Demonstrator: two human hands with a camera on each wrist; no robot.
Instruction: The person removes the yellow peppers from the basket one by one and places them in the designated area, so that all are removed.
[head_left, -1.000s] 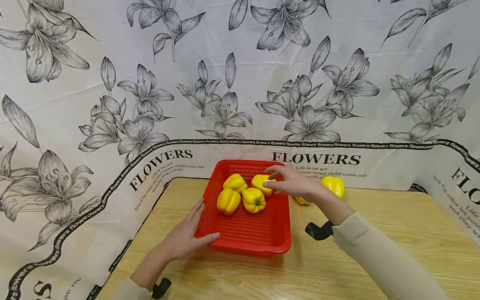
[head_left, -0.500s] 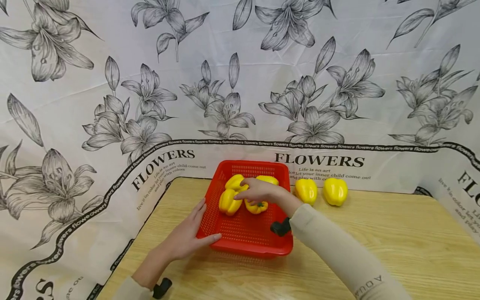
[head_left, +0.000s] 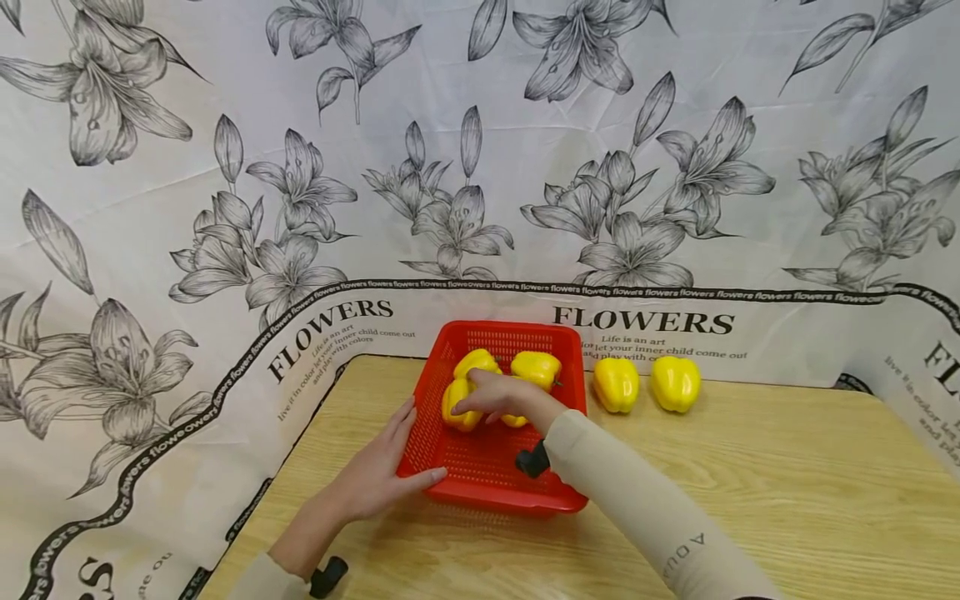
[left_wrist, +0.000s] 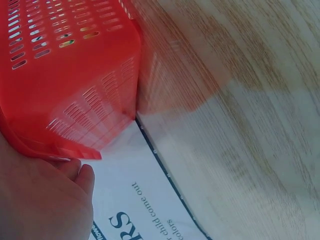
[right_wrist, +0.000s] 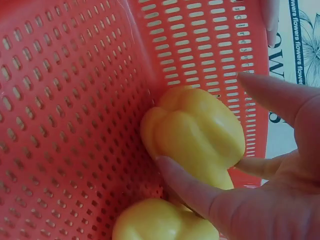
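Right hand (head_left: 501, 398) is down inside the red basket (head_left: 491, 479), fingers and thumb curling round one yellow bell pepper (head_left: 459, 405) on the basket's left side; the wrist view shows that pepper (right_wrist: 195, 132) pinched between thumb and fingers against the perforated floor. Left hand (head_left: 378, 477) lies against the basket's left wall near the front corner, fingers stretched flat along it, thumb under the front rim, steadying rather than gripping. Count the peppers: four in the basket, one being grasped, one mostly hidden under the right hand, two at the back, the rear-left pepper (head_left: 476, 362) and the rear-right pepper (head_left: 536, 367). Two more sit out on the wooden table (head_left: 787, 483), just right of the basket, side by side: the nearer table pepper (head_left: 617, 384) and the farther table pepper (head_left: 676, 383). Six yellow bell peppers in all, one basket. A white cloth printed with lilies (head_left: 480, 167) hangs behind the table
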